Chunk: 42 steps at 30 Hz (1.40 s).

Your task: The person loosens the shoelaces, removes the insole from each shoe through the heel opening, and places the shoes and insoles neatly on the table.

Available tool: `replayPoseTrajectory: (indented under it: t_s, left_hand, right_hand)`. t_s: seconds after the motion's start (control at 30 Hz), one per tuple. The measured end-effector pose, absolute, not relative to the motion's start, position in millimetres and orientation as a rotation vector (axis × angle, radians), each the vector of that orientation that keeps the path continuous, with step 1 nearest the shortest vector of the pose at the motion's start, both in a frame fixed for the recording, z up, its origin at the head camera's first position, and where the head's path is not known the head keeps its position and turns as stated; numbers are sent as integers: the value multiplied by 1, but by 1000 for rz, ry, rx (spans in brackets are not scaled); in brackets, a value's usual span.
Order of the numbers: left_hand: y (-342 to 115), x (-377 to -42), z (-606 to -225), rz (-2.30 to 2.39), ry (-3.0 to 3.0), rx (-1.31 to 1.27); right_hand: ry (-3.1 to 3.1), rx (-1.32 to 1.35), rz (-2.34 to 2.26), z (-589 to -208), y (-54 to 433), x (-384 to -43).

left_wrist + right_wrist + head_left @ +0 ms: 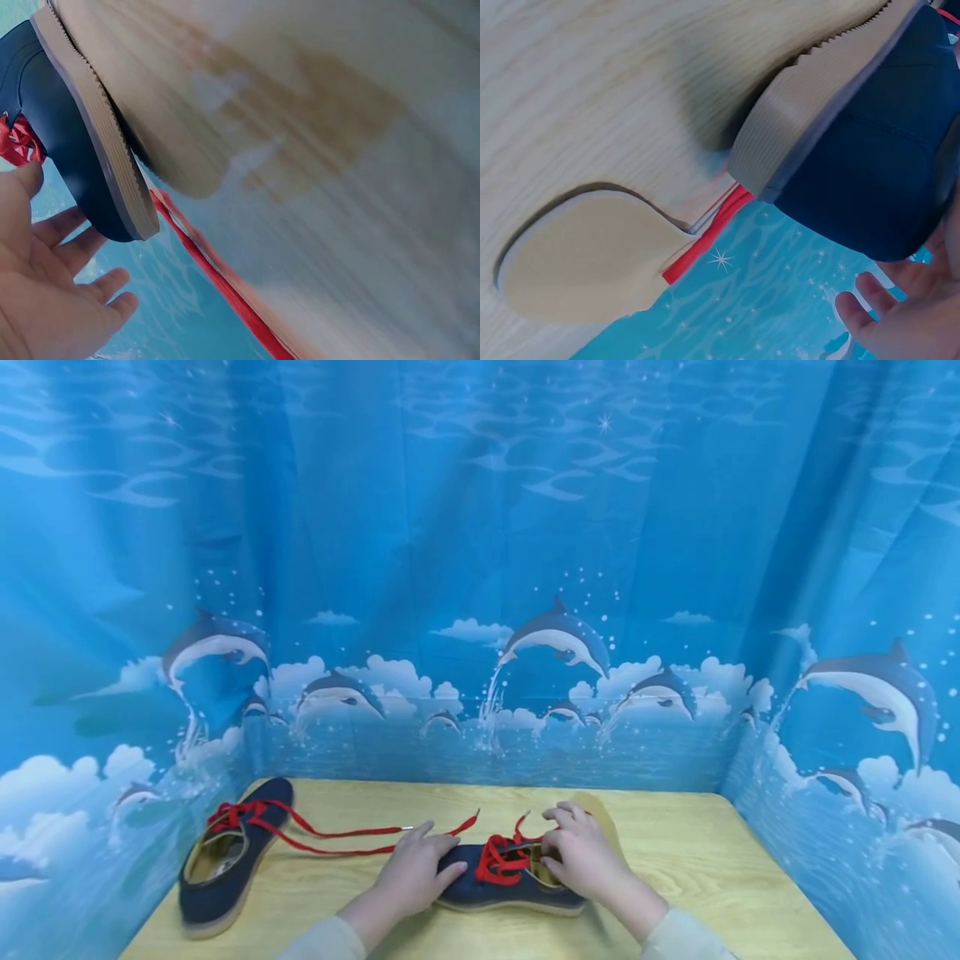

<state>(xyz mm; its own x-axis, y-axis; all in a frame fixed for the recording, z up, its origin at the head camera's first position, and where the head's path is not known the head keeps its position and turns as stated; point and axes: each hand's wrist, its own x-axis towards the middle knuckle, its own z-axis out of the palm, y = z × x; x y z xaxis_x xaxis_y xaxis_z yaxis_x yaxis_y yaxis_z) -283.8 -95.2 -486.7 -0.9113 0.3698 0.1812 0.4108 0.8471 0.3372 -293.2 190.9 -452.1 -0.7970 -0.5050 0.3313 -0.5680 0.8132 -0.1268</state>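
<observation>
A navy lace-up shoe (517,893) with red laces (501,860) lies lengthwise in front of me, toe to the left. My left hand (416,870) rests at its toe, fingers spread and thumb on the toe cap. In the left wrist view, that hand's fingers (71,240) reach past the toe. Over the heel opening is my right hand (587,852), its fingers loosely bent. The right wrist view shows those fingers (870,300) beside the heel (855,187). How firmly either hand holds the shoe is unclear.
At the left lies a second navy shoe (236,860), its long red laces (345,835) stretching toward my left hand. Behind the near shoe is a flat, rounded beige piece (592,255), like an insole, with red lace against it. A blue dolphin-print curtain (480,568) surrounds the wooden table (697,877).
</observation>
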Motion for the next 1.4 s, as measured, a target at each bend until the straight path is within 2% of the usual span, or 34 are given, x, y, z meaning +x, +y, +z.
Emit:
replayPoseTrajectory:
  t_s: [0.43,0.8,1.4]
  left_hand:
    - [-95,-286,-485,-574,-3048,-689]
    - [-92,-286,-485,-575,-3008,-669]
    - [-92,-289,-484,-583,-3020,-693]
  right_hand:
    - [-2851,870,125,-456,183,-297]
    - [-2900,902,133,-456,180,-294]
    - [-2950,1035,198,-457,183,-309]
